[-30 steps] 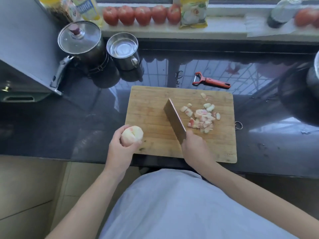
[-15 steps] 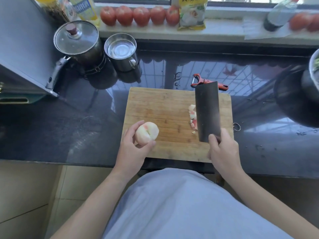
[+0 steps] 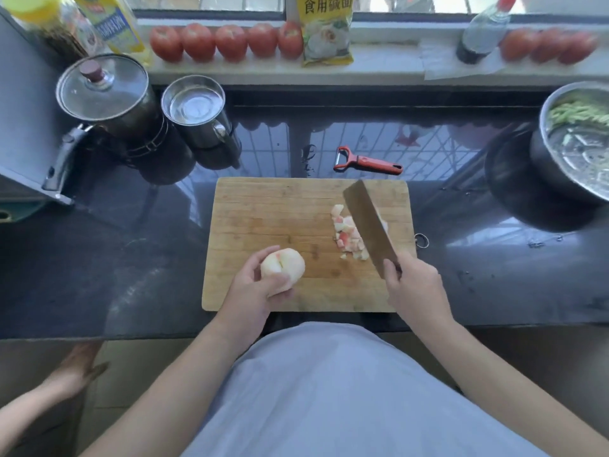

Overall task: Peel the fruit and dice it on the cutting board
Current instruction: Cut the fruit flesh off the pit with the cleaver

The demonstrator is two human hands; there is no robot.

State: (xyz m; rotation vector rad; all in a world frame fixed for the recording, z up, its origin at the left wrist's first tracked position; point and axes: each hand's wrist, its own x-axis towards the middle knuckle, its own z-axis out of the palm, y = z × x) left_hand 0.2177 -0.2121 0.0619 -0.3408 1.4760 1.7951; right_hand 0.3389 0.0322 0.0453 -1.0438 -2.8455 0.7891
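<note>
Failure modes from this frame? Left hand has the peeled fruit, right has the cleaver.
1. The peeled fruit is round, probably slick, and only partly cupped by the left hand; it may roll or slip once set down for cutting.
2. The right hand grips the cleaver right beside the diced pieces near the cutting board right edge; a sweep might push some onto the counter.

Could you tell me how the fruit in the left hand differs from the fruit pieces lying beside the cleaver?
The peeled fruit is one rounded piece, while the diced pieces are many small chunks. The peeled fruit is gripped by the left hand over the cutting board's near left part; the diced pieces lie loose on its right part, against the cleaver held by the right hand. Both show pale flesh with pink patches.
</note>
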